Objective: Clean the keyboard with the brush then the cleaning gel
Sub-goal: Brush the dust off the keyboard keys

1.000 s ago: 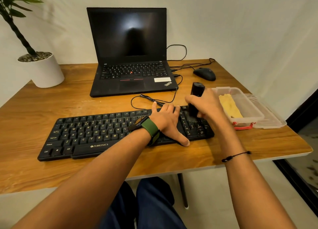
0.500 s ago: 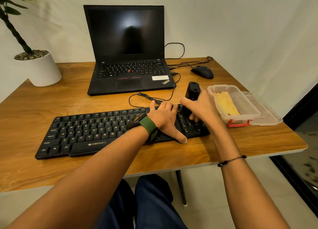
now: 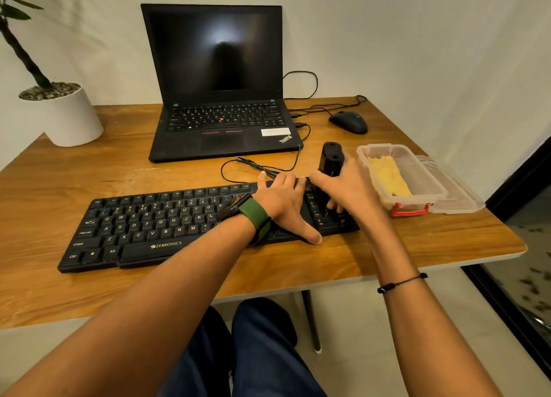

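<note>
The keyboard (image 3: 190, 220) is laid along the near part of the table (image 3: 432, 247), square to the seated person, so that both hands can be brought onto it without reaching. The left hand (image 3: 283, 206) is spread flat, fingers straight, over the keys just left of the number pad, its thumb lying on the front edge; it is judged to be pressed there to keep the keyboard from sliding while the right end is swept. The brush (image 3: 328, 173), a black upright block, is gripped by the right hand (image 3: 348, 191), whose fingers are curled round its lower body, and its lower end is set down on the number-pad keys. It is held nearly vertical, presumably so that the bristles can be worked into the gaps between keys; the bristles themselves are hidden by the fingers. The cleaning gel (image 3: 389, 176), a yellow mass, is left inside the clear plastic box (image 3: 417, 201) just beside the keyboard's right end, with the lid (image 3: 459, 188) laid at its far side, apparently opened beforehand so that the gel can be taken once brushing is finished. By this reckoning the brushing step is in hand and the gel step is not yet begun. The laptop (image 3: 220, 98) and mouse (image 3: 348, 121) are kept at the back, well apart from the work.
</note>
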